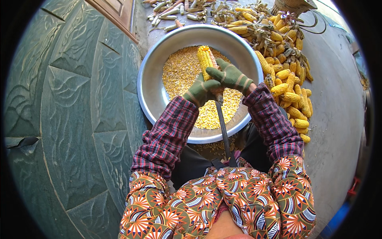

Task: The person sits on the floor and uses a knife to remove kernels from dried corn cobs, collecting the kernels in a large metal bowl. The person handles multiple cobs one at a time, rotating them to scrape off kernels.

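Note:
Both my hands, in green knitted gloves, grip one ear of yellow corn (206, 59) above a wide metal basin (150, 80). My left hand (203, 90) is wrapped around its lower part. My right hand (231, 76) holds it from the right side, fingers across the cob. Along the ear's right edge a strip looks bare of kernels. Just below my hands a dark narrow bar (222, 125) rises from between my legs over the basin's near rim; its upper end meets the cob's lower end. Loose corn kernels (179, 71) cover the basin's bottom.
Husked yellow ears (291, 89) are heaped along the basin's right side. Bare cobs (170, 15) lie on the floor beyond it. A woven basket (292, 6) stands at the far right. A green relief-patterned wall (74, 104) runs close on the left.

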`<state>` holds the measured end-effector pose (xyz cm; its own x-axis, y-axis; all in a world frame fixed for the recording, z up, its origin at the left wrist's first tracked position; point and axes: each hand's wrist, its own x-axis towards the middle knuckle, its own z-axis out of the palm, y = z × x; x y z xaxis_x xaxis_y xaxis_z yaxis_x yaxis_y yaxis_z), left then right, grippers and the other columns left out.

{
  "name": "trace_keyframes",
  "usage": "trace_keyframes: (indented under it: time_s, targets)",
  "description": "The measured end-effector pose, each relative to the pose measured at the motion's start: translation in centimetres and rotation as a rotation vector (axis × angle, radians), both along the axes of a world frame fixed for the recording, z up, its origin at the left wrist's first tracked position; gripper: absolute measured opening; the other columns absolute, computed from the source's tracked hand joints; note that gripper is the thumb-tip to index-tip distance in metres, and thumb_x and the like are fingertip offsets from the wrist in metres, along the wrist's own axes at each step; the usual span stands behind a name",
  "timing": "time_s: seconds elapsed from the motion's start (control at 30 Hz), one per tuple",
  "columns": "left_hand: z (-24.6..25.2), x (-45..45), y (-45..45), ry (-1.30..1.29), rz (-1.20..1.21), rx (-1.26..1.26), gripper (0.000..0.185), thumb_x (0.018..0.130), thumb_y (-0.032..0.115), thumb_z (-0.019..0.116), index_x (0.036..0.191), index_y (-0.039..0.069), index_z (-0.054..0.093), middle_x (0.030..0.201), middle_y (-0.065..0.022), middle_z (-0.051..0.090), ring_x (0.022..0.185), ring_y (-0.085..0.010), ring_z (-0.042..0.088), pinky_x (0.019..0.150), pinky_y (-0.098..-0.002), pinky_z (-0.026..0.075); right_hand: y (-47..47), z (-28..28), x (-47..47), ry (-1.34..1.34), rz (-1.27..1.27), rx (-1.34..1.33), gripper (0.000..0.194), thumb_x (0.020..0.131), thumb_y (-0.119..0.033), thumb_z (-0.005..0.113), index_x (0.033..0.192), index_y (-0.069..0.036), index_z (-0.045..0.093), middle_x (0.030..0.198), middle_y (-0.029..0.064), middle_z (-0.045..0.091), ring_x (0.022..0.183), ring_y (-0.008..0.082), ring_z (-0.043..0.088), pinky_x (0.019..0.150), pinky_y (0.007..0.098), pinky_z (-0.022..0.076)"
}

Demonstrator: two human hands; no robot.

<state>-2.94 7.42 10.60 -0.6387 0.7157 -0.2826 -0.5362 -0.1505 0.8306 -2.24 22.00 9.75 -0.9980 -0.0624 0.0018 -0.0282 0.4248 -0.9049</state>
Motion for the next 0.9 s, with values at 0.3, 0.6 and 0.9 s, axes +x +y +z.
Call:
trace_keyframes:
  time_s: [0.3,0.6,0.9]
  targets:
    - [-0.9,-0.2,-0.5,-0.029,-0.001,-0.022,0.043,0.061,0.009,0.058,0.102,0.005,0.043,0.072,-0.0067,0.05,0.058,-0.017,0.052,0.048,-0.0296,0.047,-0.7,-1.3,0.2,0.133,-0.094,0.064,0.018,0.079,-0.019,0.045,0.075,-0.002,0.048,0.065,0.0209,0.053,0.064,0.0334,0.054,0.057,0.0392,0.0404]
    - [-2.4,0.0,-1.0,-0.062,-0.004,-0.085,0.037,0.068,0.01,0.056,0.102,0.001,0.045,0.074,-0.0091,0.055,0.059,-0.0192,0.057,0.046,-0.0281,0.05,-0.5,-4.6,-0.2,0.22,-0.063,0.032,0.011,0.078,-0.011,0.044,0.073,-0.002,0.049,0.059,0.018,0.052,0.056,0.0299,0.053,0.051,0.038,0.0397]
    - [-2.3,-1.0,-1.0,-0.307,0.01,0.227,0.036,0.07,0.015,0.057,0.099,-0.003,0.048,0.078,-0.0115,0.058,0.066,-0.0217,0.058,0.06,-0.0301,0.051,-0.8,-2.1,-0.4,0.24,-0.199,-0.138,0.018,0.083,-0.015,0.043,0.085,0.0,0.052,0.065,0.014,0.054,0.06,0.0197,0.052,0.056,0.0331,0.0412]
